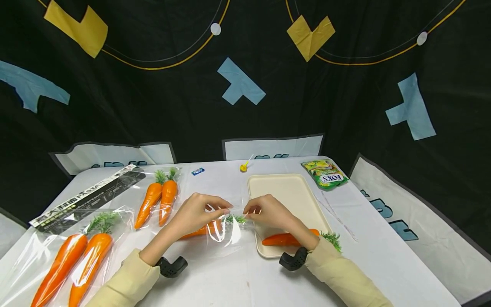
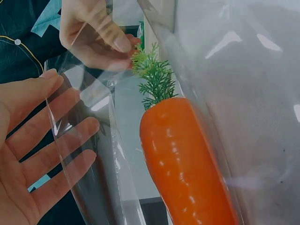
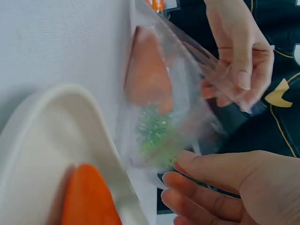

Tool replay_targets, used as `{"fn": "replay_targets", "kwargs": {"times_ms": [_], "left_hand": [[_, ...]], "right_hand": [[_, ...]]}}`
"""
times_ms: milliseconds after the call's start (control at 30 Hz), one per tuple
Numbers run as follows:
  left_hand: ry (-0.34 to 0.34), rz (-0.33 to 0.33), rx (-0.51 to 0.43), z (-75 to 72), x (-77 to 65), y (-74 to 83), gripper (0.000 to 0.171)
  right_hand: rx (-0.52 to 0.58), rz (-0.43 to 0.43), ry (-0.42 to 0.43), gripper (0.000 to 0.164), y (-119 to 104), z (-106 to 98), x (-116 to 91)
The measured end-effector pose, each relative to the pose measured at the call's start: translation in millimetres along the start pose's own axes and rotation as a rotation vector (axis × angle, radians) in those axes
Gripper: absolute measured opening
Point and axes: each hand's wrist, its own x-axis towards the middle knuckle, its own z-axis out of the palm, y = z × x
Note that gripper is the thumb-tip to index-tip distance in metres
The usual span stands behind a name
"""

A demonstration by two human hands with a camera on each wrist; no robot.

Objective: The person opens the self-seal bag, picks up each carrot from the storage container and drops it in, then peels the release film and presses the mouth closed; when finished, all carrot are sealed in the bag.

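A clear plastic bag (image 1: 235, 239) lies over the table between both hands, with an orange carrot (image 2: 180, 154) inside it. The carrot's green leaves (image 2: 157, 77) point right, toward the bag's end. My left hand (image 1: 201, 209) pinches the upper edge of the film between thumb and forefinger, its other fingers spread in the left wrist view. At the leafy end, my right hand (image 1: 270, 212) pinches the bag with thumb and forefinger, fingertips right at the leaf tips. Under my right forearm, another carrot (image 1: 281, 239) lies on a cream tray (image 1: 284, 194).
Bagged carrots (image 1: 90, 266) lie at front left, with two more carrots (image 1: 168, 198) behind them. A long black-and-white package (image 1: 90, 200) is at far left. At the back are a small blue packet (image 1: 197, 171), a yellow lollipop (image 1: 244, 167) and a green FOX'S bag (image 1: 325, 174).
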Motion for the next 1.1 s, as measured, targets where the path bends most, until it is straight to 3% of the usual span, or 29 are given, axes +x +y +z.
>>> {"fn": "replay_targets", "kwargs": {"times_ms": [700, 1100], "left_hand": [[-0.025, -0.010, 0.013, -1.6, -0.1, 2.0, 0.016], [0.002, 0.003, 0.006, -5.3, -0.7, 4.1, 0.014]], "right_hand": [[-0.050, 0.104, -0.043, 0.026, 33.4, -66.9, -102.9], [-0.053, 0.129, -0.111, 0.039, 44.4, -77.5, -139.0]]}}
